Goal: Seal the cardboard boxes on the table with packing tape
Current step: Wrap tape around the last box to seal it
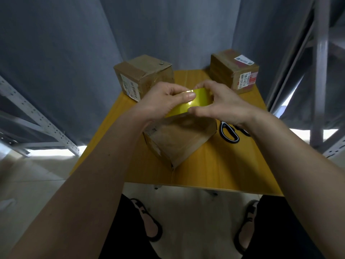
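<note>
A cardboard box stands in the middle of the yellow table, turned corner-on to me. Above it both hands hold a roll of yellowish packing tape. My left hand grips the roll's left side, thumb pressed on the shiny tape. My right hand curls round its right side, thumb on the lower edge. Two more boxes stand at the back: one at the left corner, one at the right corner with printed labels.
Black-handled scissors lie on the table just right of the middle box, partly under my right wrist. Metal shelving frames stand on both sides, grey curtain behind. My feet in sandals are below the table's near edge.
</note>
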{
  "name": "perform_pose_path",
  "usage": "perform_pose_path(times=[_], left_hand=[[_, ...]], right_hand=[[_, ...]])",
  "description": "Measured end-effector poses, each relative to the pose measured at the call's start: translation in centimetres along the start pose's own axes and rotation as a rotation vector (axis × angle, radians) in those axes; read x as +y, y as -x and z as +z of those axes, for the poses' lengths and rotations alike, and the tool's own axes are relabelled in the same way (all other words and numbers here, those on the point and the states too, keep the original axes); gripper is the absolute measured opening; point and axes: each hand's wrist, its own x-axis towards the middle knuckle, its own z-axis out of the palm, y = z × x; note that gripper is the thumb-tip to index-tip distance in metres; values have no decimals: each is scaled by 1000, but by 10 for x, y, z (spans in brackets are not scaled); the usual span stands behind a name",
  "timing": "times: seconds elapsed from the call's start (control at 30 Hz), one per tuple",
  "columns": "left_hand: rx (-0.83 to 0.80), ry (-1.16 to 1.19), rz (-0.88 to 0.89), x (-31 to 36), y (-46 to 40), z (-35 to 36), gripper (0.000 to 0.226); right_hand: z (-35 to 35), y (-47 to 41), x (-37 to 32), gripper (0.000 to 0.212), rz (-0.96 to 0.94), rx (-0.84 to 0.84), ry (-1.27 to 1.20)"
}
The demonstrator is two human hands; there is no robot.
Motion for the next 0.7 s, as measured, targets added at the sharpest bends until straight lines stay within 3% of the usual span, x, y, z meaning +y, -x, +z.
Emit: perform_pose_path(times=[0.27, 0.7], left_hand=[[-21, 43, -4, -2, 2, -3, 14], [-33, -50, 37, 2, 2, -5, 11]], right_hand=[[-8, 5, -5, 46, 4, -110, -85], [3, 5, -5, 41, -17, 29, -77]])
